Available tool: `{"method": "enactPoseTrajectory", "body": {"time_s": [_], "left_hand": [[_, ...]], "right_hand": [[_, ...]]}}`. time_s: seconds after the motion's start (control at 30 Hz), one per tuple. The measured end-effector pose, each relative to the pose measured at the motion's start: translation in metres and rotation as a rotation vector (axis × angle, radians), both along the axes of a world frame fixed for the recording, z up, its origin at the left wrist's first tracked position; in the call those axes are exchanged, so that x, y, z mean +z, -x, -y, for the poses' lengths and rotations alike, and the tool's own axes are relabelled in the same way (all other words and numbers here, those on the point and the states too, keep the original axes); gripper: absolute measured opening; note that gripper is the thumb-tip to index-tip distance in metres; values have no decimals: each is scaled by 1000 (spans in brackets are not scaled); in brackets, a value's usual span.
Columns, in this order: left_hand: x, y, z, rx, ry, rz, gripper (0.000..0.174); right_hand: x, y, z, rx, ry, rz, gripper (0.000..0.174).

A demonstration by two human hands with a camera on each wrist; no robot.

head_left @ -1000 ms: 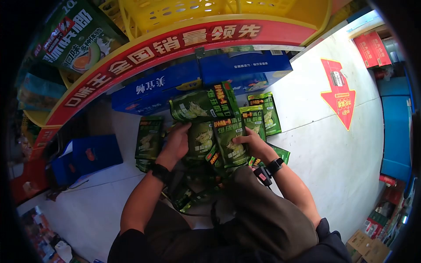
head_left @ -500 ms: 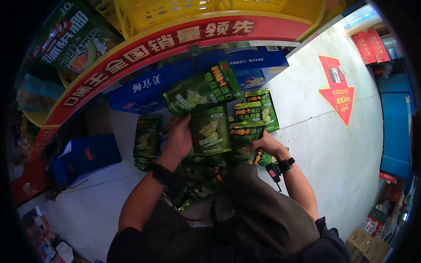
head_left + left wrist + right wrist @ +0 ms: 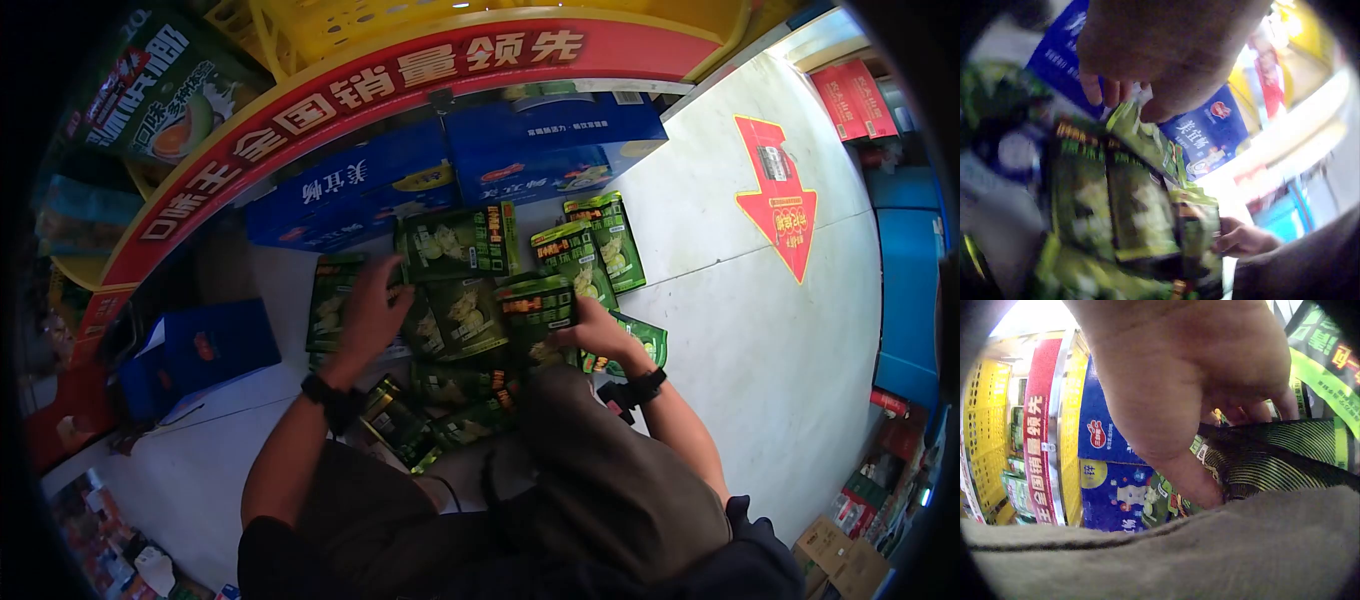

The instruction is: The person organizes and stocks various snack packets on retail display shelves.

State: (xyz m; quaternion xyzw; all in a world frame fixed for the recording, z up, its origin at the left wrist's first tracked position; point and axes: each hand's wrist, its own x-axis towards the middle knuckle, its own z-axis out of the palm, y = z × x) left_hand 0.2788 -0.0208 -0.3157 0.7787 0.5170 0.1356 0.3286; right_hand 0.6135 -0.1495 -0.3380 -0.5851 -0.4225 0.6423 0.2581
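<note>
In the head view, green snack pouches lie piled on the floor between the person's knees and two blue cartons. The left hand (image 3: 372, 312) is over the pile's left side, thumb and fingers apart, close to a flat-lying upper pouch (image 3: 455, 243) and a middle pouch (image 3: 460, 318). Its fingers hang above the pouches in the left wrist view. The right hand (image 3: 603, 335) grips the side of another green pouch (image 3: 537, 305), held upright beside the right knee. In the right wrist view the thumb presses that dark striped pouch (image 3: 1266, 462); the trouser leg hides its lower part.
Blue cartons (image 3: 550, 150) stand behind the pile, under a shelf with a red sign strip (image 3: 370, 90) and yellow baskets (image 3: 340, 35). More pouches (image 3: 618, 245) lie to the right. An opened blue box (image 3: 200, 350) is at left; a red arrow sticker (image 3: 778, 200) marks the floor.
The upper pouch, tilted up earlier, now lies flat. My left hand has moved left, off the middle pouches. My right hand shifted right with its pouch, then back toward the pile.
</note>
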Motion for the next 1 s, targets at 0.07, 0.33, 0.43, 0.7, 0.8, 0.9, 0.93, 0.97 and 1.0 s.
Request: {"method": "enactPoseTrajectory", "body": {"time_s": [0.07, 0.33, 0.43, 0.7, 0.8, 0.9, 0.93, 0.97, 1.0], "left_hand": [[9, -19, -27, -131, -106, -43, 52], [-47, -68, -79, -500, -157, -407, 87], [-47, -72, -89, -529, 78, -463, 98], [-14, -53, -56, -350, -138, -438, 88], [-2, -36, -59, -255, -65, -208, 75], [24, -9, -71, -7, 548, -386, 48], [27, 4, -66, 8, 596, -329, 42], [31, 16, -62, 22, 635, -270, 37], [37, 23, -56, 23, 626, -276, 37]], "right_hand": [[20, -5, 4, -99, 50, -20, 55], [38, -38, 6, -537, -29, -345, 53], [35, -16, -1, -614, -42, -538, 62], [-3, 9, -18, -535, 188, -797, 47], [-11, -1, -19, -527, 222, -779, 43], [-8, -10, -26, -515, 280, -793, 40], [-7, -8, -27, -493, 298, -799, 38], [-13, -3, -28, -493, 301, -812, 38], [-23, -1, -32, -478, 329, -763, 36]]}}
